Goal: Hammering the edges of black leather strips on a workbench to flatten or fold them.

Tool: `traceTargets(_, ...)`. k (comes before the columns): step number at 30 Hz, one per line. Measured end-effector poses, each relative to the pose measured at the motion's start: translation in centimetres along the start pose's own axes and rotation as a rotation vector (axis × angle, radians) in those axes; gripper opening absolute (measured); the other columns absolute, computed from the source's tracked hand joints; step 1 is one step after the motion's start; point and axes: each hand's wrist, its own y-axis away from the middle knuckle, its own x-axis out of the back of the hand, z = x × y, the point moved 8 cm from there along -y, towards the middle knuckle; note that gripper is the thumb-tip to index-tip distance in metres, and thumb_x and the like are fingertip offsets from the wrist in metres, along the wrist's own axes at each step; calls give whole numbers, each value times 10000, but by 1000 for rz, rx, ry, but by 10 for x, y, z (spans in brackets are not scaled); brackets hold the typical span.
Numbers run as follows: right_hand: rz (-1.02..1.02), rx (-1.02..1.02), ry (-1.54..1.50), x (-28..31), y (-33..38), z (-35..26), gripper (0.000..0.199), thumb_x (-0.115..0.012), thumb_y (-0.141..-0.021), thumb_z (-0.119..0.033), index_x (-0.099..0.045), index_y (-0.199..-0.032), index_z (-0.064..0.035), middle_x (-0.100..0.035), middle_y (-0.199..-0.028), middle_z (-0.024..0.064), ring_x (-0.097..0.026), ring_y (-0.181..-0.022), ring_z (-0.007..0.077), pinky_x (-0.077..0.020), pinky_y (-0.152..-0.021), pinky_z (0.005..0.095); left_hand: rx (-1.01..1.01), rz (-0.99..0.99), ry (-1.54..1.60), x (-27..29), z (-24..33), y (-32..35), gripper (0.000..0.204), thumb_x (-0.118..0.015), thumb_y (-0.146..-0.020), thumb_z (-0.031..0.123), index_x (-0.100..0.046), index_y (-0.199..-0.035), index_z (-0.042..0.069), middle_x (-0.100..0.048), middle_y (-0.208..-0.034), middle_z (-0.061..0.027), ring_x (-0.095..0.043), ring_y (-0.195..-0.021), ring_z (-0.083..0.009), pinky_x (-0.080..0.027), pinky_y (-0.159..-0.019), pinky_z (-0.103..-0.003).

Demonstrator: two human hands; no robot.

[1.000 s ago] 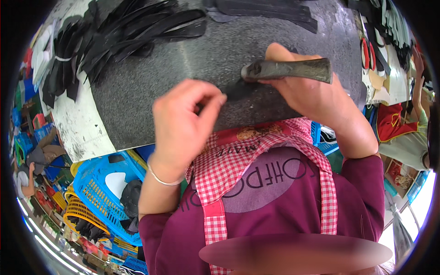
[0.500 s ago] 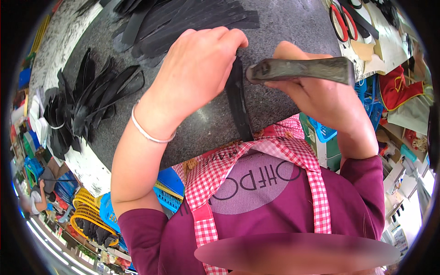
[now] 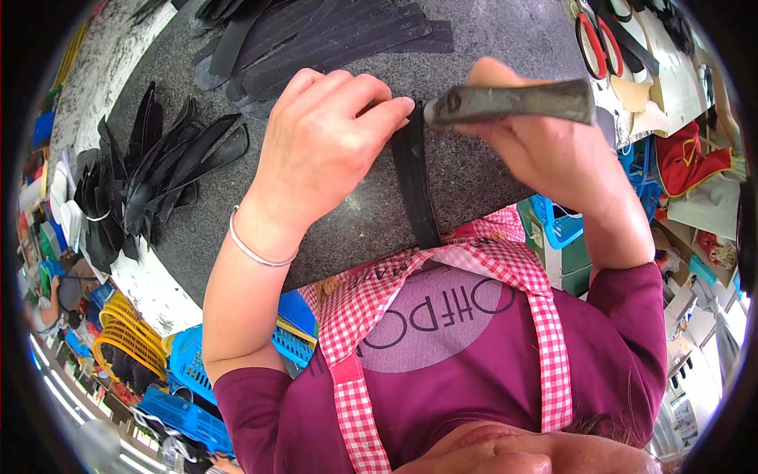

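You can pass over bare slab (image 3: pixel 478 180) right of the black strip (image 3: pixel 414 186), below the hammer (image 3: pixel 517 103). Ahead of your left hand (image 3: pixel 324 142), a strip pile (image 3: pixel 332 49) obstructs; leftward, a strip bundle (image 3: pixel 146 186).

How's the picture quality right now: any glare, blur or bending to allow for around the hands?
Head view: fisheye bows the dark work surface's edges and the corners go black; head view: the lower-right background is washed out by brightness; head view: the hammer in the right hand and the black strip look fairly sharp.
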Motion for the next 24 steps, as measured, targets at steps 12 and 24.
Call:
traceTargets(12,148,115,156,18,-17,-6,176,-785,-978,-122,-620,-1013,-73,-621,-784,166,-657,-697,401,-495,-593,453,-113,-44,-177,-2,12,-4,214,-868,-814,144,-821,-1020,110,-745,-956,7,-692,-849,-183,-496,-772,-359)
traceTargets(24,42,81,160,0,-11,-8,225,-780,-1013,-171,-592,-1096,-80,-647,-801,162,-698,-767,401,-513,-635,487,161,108,7,5,4,5,166,-905,-809,112,-825,-952,82,-737,-904,-36,-699,-834,-255,-540,-752,-380)
